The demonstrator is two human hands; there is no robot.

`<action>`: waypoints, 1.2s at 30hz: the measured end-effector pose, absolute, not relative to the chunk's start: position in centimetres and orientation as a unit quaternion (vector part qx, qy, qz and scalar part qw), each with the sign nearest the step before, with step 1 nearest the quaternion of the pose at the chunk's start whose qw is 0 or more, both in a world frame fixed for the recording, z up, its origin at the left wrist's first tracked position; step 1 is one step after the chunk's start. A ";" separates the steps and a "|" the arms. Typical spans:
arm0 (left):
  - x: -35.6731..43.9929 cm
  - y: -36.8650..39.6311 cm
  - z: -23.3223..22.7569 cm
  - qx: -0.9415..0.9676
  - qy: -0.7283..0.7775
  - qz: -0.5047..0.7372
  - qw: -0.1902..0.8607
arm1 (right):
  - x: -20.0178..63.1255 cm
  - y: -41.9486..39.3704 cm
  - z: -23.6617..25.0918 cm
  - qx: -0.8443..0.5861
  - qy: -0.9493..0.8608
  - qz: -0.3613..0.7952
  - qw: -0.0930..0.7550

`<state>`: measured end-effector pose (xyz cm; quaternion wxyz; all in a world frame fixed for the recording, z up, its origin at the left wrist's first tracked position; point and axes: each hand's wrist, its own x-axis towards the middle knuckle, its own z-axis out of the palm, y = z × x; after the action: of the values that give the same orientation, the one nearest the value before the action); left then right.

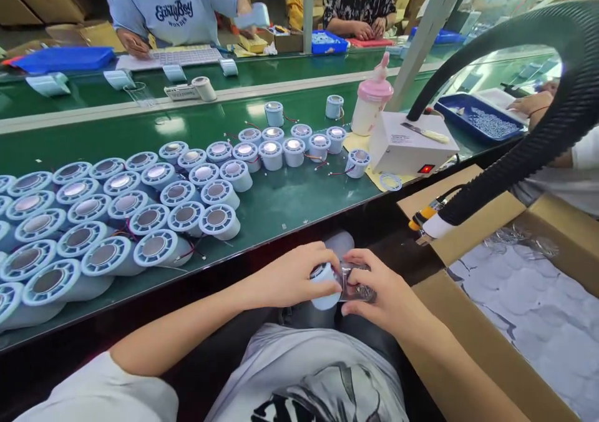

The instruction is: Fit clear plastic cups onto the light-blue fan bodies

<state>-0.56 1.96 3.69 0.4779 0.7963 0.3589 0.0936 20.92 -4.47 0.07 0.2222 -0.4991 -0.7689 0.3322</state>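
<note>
Item: we hold one white unit (324, 286) over our lap, just below the belt (281, 203) edge. Left hand (290, 278) fingers wrap its body; right hand (379, 291) fingers pinch a clear wrap (356, 289) against it. Risk, as we judge: the slick wrap slips, or the unit drops beside the box (472, 341); its thin wires could snag.

rows of cylindrical parts (140, 219) on the conveyor table (281, 200) at left, control box (407, 144) right of them, bottle (371, 100) behind the box, hose (538, 135) arching over the cardboard box (491, 353) at right, both hands below the table edge
</note>
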 end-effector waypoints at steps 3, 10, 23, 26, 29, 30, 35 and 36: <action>-0.7 1.4 2.3 0.776 0.381 0.184 0.469 | 20.9 -4.7 0.5 -0.490 -0.722 0.402 0.277; -1.1 1.1 -1.4 0.786 0.314 0.241 0.476 | 20.5 -4.6 0.4 -0.539 -0.589 0.453 0.397; -1.0 0.3 0.1 0.514 0.339 0.205 0.761 | 22.2 -5.8 -0.2 -0.473 -0.678 0.422 0.373; -1.3 0.4 0.5 0.538 0.309 0.199 0.759 | 22.2 -6.2 -0.5 -0.458 -0.653 0.457 0.394; -1.3 0.5 0.9 0.579 0.280 0.223 0.733 | 22.2 -6.3 -0.5 -0.449 -0.618 0.496 0.412; -1.3 0.5 1.0 0.591 0.275 0.229 0.723 | 22.2 -6.3 -0.4 -0.448 -0.611 0.506 0.412; -1.4 0.3 1.6 0.627 0.271 0.229 0.694 | 22.2 -6.4 0.0 -0.447 -0.591 0.536 0.405; -1.5 0.3 1.6 0.631 0.273 0.224 0.691 | 22.2 -6.5 0.1 -0.447 -0.585 0.544 0.403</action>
<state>-1.48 0.29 1.64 0.6908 0.6313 0.2725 0.2236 22.25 -6.50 0.13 0.4030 -0.4466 -0.5853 0.5436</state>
